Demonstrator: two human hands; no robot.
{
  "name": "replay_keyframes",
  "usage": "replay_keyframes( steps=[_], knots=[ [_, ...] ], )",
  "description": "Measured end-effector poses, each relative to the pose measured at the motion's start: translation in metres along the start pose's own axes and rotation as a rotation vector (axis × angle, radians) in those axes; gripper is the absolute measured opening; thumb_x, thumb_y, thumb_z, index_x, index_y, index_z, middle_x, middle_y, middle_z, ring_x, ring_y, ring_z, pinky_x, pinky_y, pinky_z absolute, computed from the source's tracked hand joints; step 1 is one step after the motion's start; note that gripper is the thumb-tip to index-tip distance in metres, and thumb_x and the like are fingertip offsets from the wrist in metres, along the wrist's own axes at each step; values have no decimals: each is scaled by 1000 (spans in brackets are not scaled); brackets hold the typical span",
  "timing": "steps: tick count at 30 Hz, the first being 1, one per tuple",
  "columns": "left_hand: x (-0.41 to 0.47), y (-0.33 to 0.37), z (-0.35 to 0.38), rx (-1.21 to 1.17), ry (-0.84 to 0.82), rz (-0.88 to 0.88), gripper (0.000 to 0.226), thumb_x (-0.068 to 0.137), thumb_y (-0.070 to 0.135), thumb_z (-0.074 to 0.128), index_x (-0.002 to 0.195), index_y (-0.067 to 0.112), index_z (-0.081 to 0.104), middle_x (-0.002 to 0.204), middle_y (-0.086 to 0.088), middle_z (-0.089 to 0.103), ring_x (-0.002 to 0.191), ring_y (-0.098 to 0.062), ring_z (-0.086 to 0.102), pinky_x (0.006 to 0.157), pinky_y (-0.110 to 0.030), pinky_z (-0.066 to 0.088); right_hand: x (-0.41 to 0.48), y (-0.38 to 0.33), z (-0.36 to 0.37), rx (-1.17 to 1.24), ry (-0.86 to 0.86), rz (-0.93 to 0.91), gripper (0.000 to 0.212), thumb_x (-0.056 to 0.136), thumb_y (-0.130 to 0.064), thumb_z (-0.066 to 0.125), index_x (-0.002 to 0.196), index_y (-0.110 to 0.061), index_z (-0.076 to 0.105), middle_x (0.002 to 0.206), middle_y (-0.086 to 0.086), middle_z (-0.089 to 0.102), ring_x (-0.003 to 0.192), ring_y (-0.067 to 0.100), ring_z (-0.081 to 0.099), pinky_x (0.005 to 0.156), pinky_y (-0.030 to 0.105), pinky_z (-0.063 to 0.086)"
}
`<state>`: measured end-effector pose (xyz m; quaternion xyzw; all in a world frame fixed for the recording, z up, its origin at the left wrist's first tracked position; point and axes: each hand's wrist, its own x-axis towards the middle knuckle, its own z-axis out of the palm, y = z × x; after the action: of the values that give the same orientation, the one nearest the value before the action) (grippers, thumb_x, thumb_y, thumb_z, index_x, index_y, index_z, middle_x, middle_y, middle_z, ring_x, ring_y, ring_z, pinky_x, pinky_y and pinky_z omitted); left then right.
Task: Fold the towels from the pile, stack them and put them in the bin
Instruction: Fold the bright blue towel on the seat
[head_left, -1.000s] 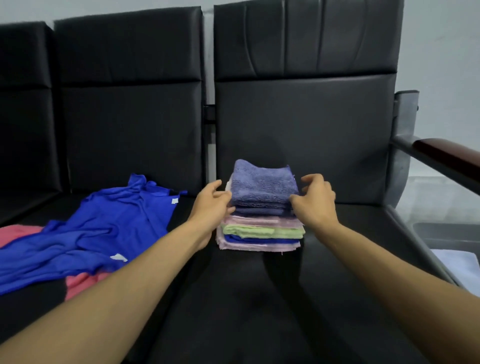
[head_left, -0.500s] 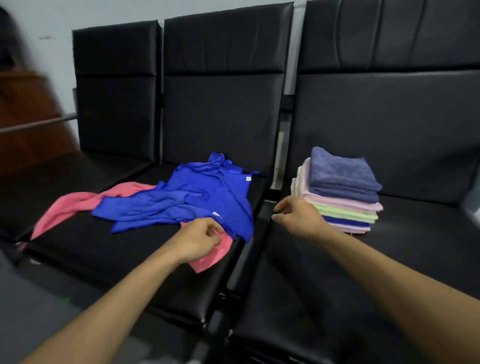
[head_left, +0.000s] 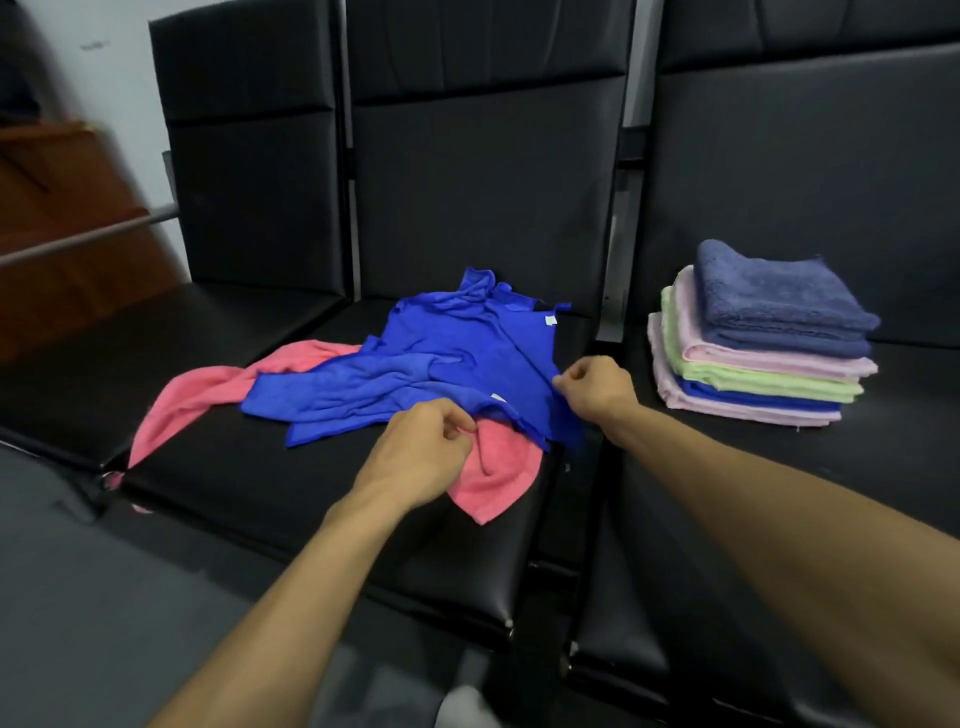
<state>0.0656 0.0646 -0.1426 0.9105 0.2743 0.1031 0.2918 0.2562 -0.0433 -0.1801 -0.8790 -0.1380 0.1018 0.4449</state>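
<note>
Left hand (head_left: 423, 447) and right hand (head_left: 597, 389) pinching blue towel (head_left: 441, 364), pink towel (head_left: 498, 467) beneath, folded stack (head_left: 763, 358) right

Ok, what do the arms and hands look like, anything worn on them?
Both are bare. The left hand and right hand wear no gloves, and no ring, watch or band shows. The left forearm and right forearm are uncovered to the frame's edge; no sleeve in view.

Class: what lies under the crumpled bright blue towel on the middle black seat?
A pink towel pokes out left and at the front; its middle is hidden under the crumpled blue towel. Anything else beneath cannot be seen.
</note>
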Motion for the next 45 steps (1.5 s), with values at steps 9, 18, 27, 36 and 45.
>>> replay_keyframes(
  steps=[9,18,27,36,45],
  knots=[
    [6,26,4,-174,46,-27,17,89,13,56,90,27,65,82,14,61,94,-14,61,76,-23,43,-4,-14,-11,-94,-76,-24,29,86,-22,64,111,-10,56,112,8,59,104,25,57,76,27,43],
    [8,37,11,-185,59,1,18,89,14,56,95,25,68,93,8,65,84,-7,59,64,-19,40,-1,-2,-2,-131,-96,-73,24,90,-12,58,108,-10,73,116,8,69,111,22,61,88,25,46],
    [7,42,3,-337,135,-10,20,87,11,57,88,28,68,94,9,70,92,-11,64,82,-30,51,1,-53,-49,1033,-8,-32,19,86,-5,66,102,-14,72,92,1,69,82,11,63,69,20,47],
    [6,68,12,-544,234,131,28,89,6,57,86,33,63,93,3,71,92,-15,68,91,-38,53,-29,-81,-107,1222,85,-173,18,83,8,66,85,-9,70,77,8,69,70,18,66,79,34,56],
    [-2,116,25,-769,326,259,25,91,2,54,90,25,63,89,4,67,82,-14,64,78,-25,49,-92,-61,-188,1041,-85,-362,20,89,9,55,85,-10,63,58,-3,64,46,6,55,45,17,43]
  ],
)
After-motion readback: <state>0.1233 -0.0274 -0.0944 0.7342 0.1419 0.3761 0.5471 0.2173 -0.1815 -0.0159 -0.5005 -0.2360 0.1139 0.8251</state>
